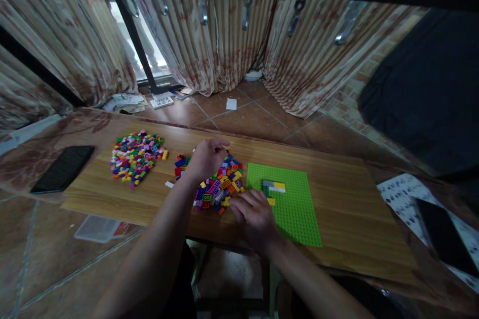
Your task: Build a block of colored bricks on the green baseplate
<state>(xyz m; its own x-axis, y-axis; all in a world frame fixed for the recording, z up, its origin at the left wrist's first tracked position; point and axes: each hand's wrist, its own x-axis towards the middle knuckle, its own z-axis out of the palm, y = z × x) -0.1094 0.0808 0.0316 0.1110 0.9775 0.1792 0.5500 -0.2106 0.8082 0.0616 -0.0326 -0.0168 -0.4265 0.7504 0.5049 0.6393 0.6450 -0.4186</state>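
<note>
A mixed pile of coloured toy building bricks (217, 189) lies on the wooden board. Over its far side is my left hand (208, 158), its fingers loosely bent and apart, with nothing visible in them. My right hand (254, 214) is at the pile's near right edge, fingers curled together; whatever the fingertips hold is hidden. A yellow brick (226, 202) lies right beside those fingertips. To the right is a green studded baseplate (295, 214), partly under my right hand. On it are grey, yellow, white and green bricks (274, 186), and another yellow brick (271, 201) next to my right hand.
A second pile of smaller bricks (136, 157) is on the left of the board (352, 209). A dark tablet (63, 168) lies far left; a phone (447, 234) rests on a printed sheet (406, 192) at right. A clear plastic box (95, 228) is on the floor.
</note>
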